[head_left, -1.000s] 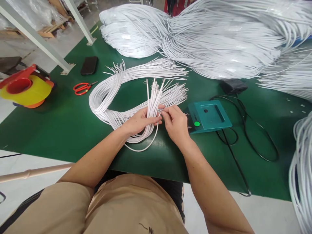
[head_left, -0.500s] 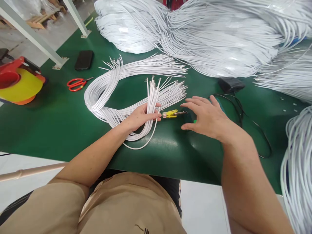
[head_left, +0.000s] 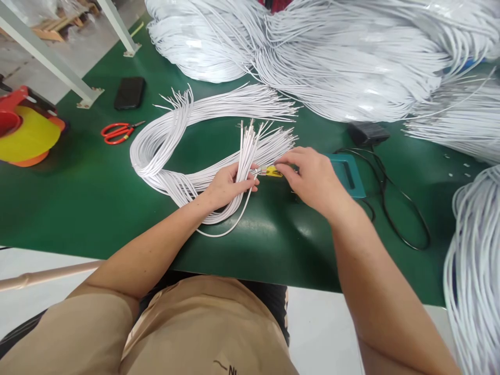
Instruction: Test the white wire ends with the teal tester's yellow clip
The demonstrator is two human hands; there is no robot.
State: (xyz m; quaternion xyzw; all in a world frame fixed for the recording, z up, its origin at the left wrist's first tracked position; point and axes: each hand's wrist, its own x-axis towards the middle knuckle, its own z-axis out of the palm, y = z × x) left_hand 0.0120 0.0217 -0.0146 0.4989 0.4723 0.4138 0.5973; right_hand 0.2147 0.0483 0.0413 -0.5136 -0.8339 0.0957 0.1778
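Note:
My left hand (head_left: 230, 185) is closed around a small bundle of white wires (head_left: 247, 151), their cut ends pointing up and away from me. One wire (head_left: 238, 221) of it loops out below, and its tip meets a small yellow clip (head_left: 273, 171) with metal parts beside my left fingertips. On the clip's right end, the thumb and forefinger of my right hand (head_left: 312, 179) are pinched together. Behind that hand lies a teal device (head_left: 353, 176), partly covered by it. A larger curved bundle of white wires (head_left: 144, 151) rests on the green table, bound at its left side.
Red-handled cutters (head_left: 117, 133) and a black phone-like object (head_left: 129, 92) lie at left, near a tape dispenser (head_left: 31, 130). Big heaps of white wire (head_left: 344, 62) fill the back, with another coil (head_left: 474, 260) at right. A black box (head_left: 368, 133) and black cable (head_left: 406, 242) lie right.
My right hand has moved left from spread fingers over the teal device to a pinch on the yellow clip. The teal device shows more now. My left hand keeps its grip.

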